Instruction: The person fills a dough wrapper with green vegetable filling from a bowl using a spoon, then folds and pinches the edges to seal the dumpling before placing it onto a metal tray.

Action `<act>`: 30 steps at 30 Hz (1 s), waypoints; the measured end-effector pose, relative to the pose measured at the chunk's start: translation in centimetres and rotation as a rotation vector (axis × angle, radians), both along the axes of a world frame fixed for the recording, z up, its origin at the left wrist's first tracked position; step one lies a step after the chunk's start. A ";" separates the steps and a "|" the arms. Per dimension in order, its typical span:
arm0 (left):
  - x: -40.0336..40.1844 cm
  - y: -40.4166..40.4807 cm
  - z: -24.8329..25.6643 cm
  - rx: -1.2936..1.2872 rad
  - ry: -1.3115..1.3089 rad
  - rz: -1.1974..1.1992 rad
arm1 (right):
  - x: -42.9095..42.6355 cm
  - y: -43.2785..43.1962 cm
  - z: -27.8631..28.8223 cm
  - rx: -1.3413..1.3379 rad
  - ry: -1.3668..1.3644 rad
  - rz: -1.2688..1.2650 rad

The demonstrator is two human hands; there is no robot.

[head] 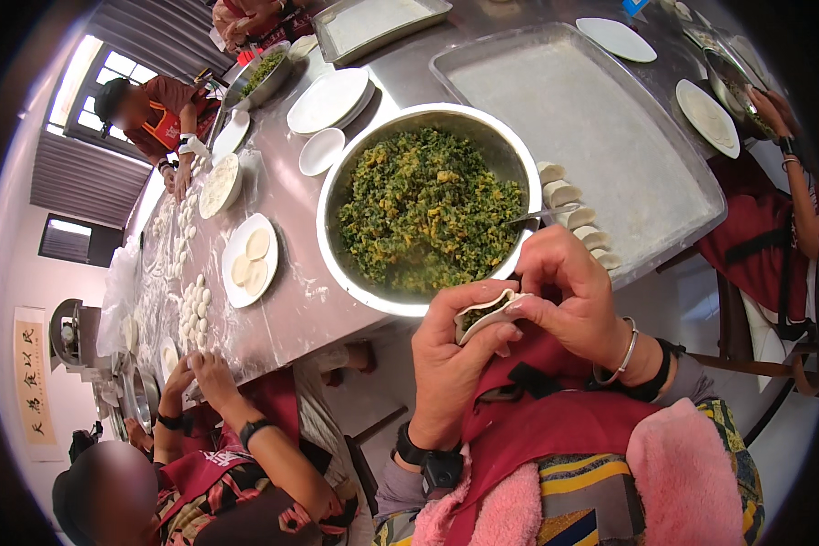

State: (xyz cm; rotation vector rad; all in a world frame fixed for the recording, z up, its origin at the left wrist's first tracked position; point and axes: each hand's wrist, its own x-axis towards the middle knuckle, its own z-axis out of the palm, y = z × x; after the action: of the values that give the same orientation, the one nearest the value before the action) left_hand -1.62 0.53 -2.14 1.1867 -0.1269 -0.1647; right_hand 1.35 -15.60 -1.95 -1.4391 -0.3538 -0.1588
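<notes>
Between both hands I hold a folded dumpling wrapper [493, 314], with green filling showing in its open side. My left hand [450, 351] cradles it from below and the left. At its right end, the thumb and fingers of my right hand [570, 300] pinch the edge together. Just beyond my hands stands a large steel bowl [327, 239] of chopped green and yellow filling [430, 211]. A spoon handle [546, 213] leans over the bowl's right rim. Several finished dumplings [577, 217] lie in a row along the near left side of a big metal tray [628, 150].
Left of the bowl, a white plate [263, 235] carries three round wrappers. Dough pieces [194, 310] lie on the floured steel table [314, 273]. White plates [331, 99] and a small dish [322, 151] stand behind. Co-workers sit or stand to the left, far side and right.
</notes>
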 end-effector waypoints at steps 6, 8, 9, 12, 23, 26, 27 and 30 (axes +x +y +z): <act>0.1 -0.7 0.4 -0.126 0.028 0.066 | 0.5 -0.8 -0.7 -0.297 -0.351 -0.036; 0.0 -0.7 0.3 -0.140 0.040 0.077 | 0.3 -0.8 -0.6 -0.272 -0.309 -0.035; 0.0 -0.7 0.4 -0.147 0.042 0.082 | 0.2 -0.7 -0.5 -0.245 -0.284 -0.030; -0.1 -0.4 -0.1 -0.022 -0.015 0.059 | 0.1 -0.7 -0.6 -0.244 -0.281 -0.004; 0.1 -0.2 -0.1 0.053 -0.005 0.011 | -0.2 -0.1 -0.6 -0.107 -0.098 -0.006; 0.1 -0.4 0.3 -0.008 0.029 0.041 | 0.5 -0.6 -0.8 -0.346 -0.431 -0.065; 0.1 -0.5 0.2 -0.056 0.025 0.035 | 0.5 -0.5 -0.7 -0.330 -0.413 -0.060; 0.1 -0.6 -0.4 -0.204 0.070 0.068 | 0.4 -0.5 -0.6 -0.317 -0.383 -0.063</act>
State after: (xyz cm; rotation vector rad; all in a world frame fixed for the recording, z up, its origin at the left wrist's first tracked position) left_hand -1.51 -0.05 -2.54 0.9798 -0.0401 -0.1298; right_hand 1.71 -16.06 -2.51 -1.7348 -0.6698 -0.4491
